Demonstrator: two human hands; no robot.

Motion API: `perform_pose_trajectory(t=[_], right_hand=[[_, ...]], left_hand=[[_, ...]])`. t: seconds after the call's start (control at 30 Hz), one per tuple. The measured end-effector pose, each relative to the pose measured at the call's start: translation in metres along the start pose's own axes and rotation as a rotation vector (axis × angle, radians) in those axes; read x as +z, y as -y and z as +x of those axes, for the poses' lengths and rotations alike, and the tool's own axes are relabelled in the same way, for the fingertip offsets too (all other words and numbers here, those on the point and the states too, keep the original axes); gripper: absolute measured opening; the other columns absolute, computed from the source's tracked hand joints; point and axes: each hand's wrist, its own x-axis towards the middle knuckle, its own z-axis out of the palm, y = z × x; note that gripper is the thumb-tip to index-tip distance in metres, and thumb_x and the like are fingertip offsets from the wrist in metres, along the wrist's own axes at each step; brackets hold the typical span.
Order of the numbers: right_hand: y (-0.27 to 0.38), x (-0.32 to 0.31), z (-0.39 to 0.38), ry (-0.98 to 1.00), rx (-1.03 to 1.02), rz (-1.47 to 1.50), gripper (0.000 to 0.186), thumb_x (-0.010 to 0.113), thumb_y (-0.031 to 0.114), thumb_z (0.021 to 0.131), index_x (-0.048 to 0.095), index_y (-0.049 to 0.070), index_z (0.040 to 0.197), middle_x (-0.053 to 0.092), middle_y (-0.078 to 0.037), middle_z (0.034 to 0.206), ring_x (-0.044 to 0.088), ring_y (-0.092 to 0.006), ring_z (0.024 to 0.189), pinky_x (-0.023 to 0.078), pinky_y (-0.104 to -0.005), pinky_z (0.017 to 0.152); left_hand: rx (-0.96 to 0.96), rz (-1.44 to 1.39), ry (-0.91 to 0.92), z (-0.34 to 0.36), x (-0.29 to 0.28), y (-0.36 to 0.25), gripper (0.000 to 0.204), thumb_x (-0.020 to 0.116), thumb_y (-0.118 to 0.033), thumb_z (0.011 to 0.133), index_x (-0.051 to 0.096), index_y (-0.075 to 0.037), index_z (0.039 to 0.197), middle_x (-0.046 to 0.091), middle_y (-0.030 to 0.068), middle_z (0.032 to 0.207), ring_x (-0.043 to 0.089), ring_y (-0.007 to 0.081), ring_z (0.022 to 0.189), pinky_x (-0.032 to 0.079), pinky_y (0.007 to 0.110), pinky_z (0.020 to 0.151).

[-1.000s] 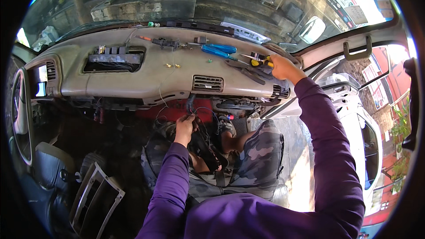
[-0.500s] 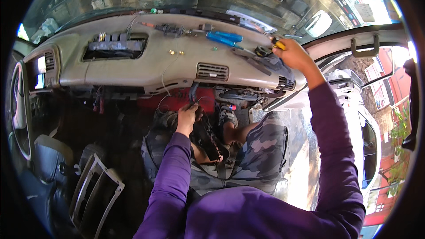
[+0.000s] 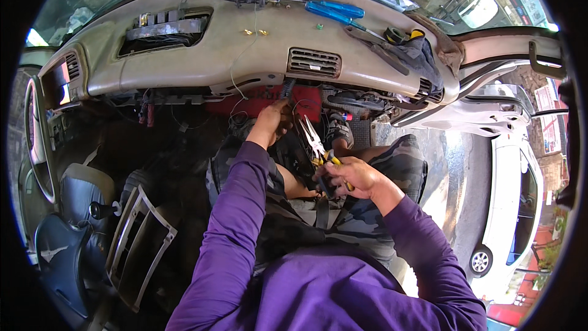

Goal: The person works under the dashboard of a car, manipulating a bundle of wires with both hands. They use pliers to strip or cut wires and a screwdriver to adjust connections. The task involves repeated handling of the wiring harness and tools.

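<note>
Holding long-nose pliers (image 3: 314, 141) in the right hand (image 3: 352, 176), above the lap and just right of the left hand (image 3: 269, 122). Curling right fingers round the yellow-and-black handles, not squeezing them fully together. Holding the plier jaws slightly parted, pointing up and left, near thin wires (image 3: 301, 108) but apart from the left hand. Pinching a dark cable bundle (image 3: 288, 89) with the left, pressing thumb and fingers together at its lower end, under the dash. Can't tell which strands are sitting inside that pinch; fingers hiding it. Working in front of a red panel (image 3: 309, 99) in the footwell. Going outward: facing a beige dashboard (image 3: 263, 58) with an air vent (image 3: 314, 62) right above the bundle, blue-handled screwdrivers (image 3: 334, 9) and small brass pieces (image 3: 256, 32) lying on top, dark cloth (image 3: 422, 58) bunching at right. Sitting with a silver frame (image 3: 142, 245) leaning at left and a white car (image 3: 499, 208) standing outside at right.
</note>
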Motion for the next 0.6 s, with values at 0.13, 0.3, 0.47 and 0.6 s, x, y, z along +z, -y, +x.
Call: perform_pose_trajectory(t=[0.13, 0.3, 0.47, 0.6], right_hand=[[-0.003, 0.006, 0.029, 0.147, 0.132, 0.202, 0.039, 0.051, 0.034, 0.107, 0.059, -0.001, 0.124, 0.067, -0.014, 0.113, 0.067, -0.0297, 0.103, 0.056, -0.0525, 0.087], [-0.003, 0.019, 0.037, 0.148, 0.153, 0.381, 0.042, 0.052, 0.036, 0.106, 0.059, -0.001, 0.125, 0.065, -0.019, 0.122, 0.065, -0.0324, 0.111, 0.054, -0.0570, 0.091], [-0.006, -0.008, 0.058, 0.235, 0.167, 0.538, 0.044, 0.043, 0.037, 0.109, 0.056, 0.000, 0.127, 0.065, -0.022, 0.121, 0.065, -0.0368, 0.113, 0.056, -0.0585, 0.087], [0.014, 0.015, 0.044, 0.237, 0.142, 0.528, 0.045, 0.040, 0.039, 0.109, 0.055, 0.001, 0.128, 0.064, -0.023, 0.124, 0.063, -0.0415, 0.114, 0.054, -0.0598, 0.088]], left_hand=[[0.036, 0.078, -0.045, 0.003, 0.005, -0.001, 0.026, 0.062, -0.030, 0.097, 0.072, -0.007, 0.091, 0.074, 0.0079, 0.082, 0.064, 0.0141, 0.061, 0.041, 0.028, 0.050], [0.144, 0.036, 0.003, 0.004, 0.011, 0.008, 0.019, 0.064, -0.021, 0.096, 0.073, -0.005, 0.089, 0.075, 0.0090, 0.086, 0.068, 0.0160, 0.065, 0.049, 0.031, 0.055], [0.005, -0.081, 0.018, 0.016, 0.011, 0.013, 0.019, 0.063, -0.019, 0.098, 0.071, -0.003, 0.098, 0.075, 0.0100, 0.090, 0.072, 0.0200, 0.073, 0.058, 0.035, 0.067], [-0.023, -0.097, 0.067, 0.016, 0.003, 0.013, 0.021, 0.063, -0.022, 0.098, 0.069, -0.002, 0.103, 0.075, 0.0102, 0.091, 0.073, 0.0222, 0.079, 0.059, 0.037, 0.071]])
